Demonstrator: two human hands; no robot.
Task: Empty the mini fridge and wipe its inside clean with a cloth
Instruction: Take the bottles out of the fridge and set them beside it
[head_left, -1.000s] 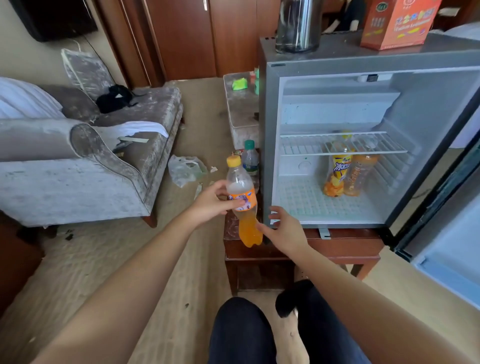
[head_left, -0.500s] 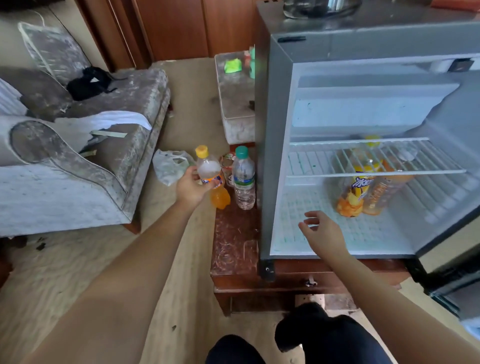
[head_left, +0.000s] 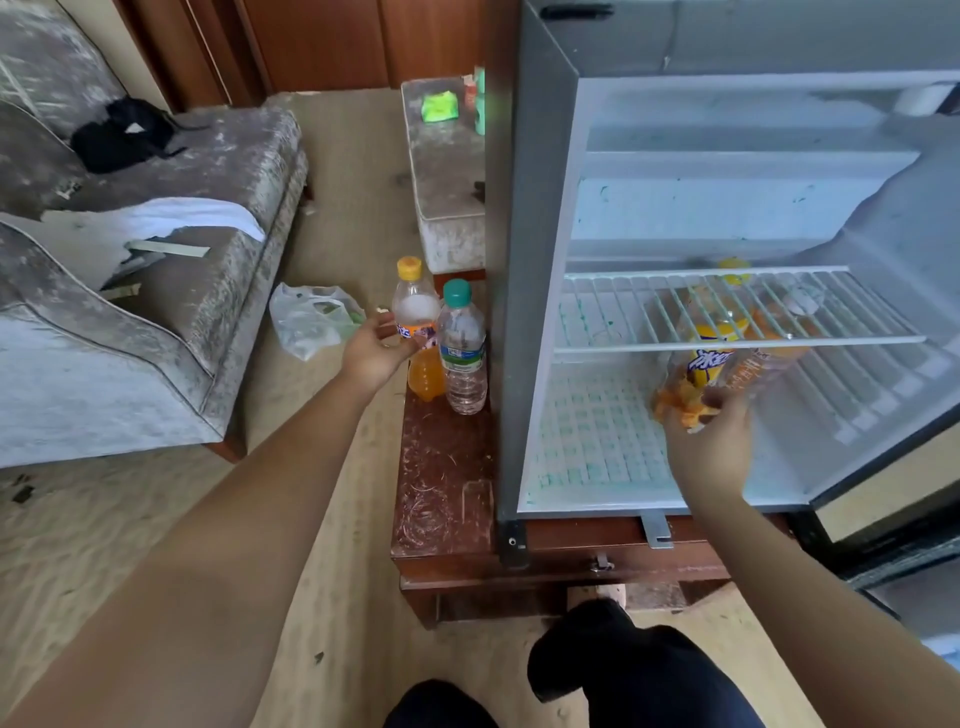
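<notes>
Shifted since half a second back: right hand (head_left: 711, 441), from the front lip of the fridge (head_left: 540, 270) to well inside its lower compartment; left hand (head_left: 376, 351), lowered with the orange soda bottle (head_left: 415, 317) to the far end of the side table (head_left: 441, 483). View also closer to the fridge than before.

Fridge: on the side table, door open, greenish marks on floor and back wall. Wire shelf (head_left: 727, 340) bare on top. Two bottles left beneath it: yellow-label bottle (head_left: 709, 364), tilted, and second orange bottle (head_left: 774, 348) close behind it; touching or apart, not readable through the bars and blur.

Side table: orange soda bottle upright at the far left corner, just left of the water bottle (head_left: 462, 353) and overlapping it in view. Base at or barely above the wood; contact not certain. Both bottles outside the fridge, against its grey side wall.

Meaning for the task, as a judgement: emptying more than half done, two bottles out and two still in. Wiping not yet begun.

Left hand: fingers and thumb curled about the soda bottle's label band, not yet let go.

Right hand: fingers wrapped round the base of the yellow-label bottle, grasping it. Tilt suggests start of a lift; not confirmed.
</notes>
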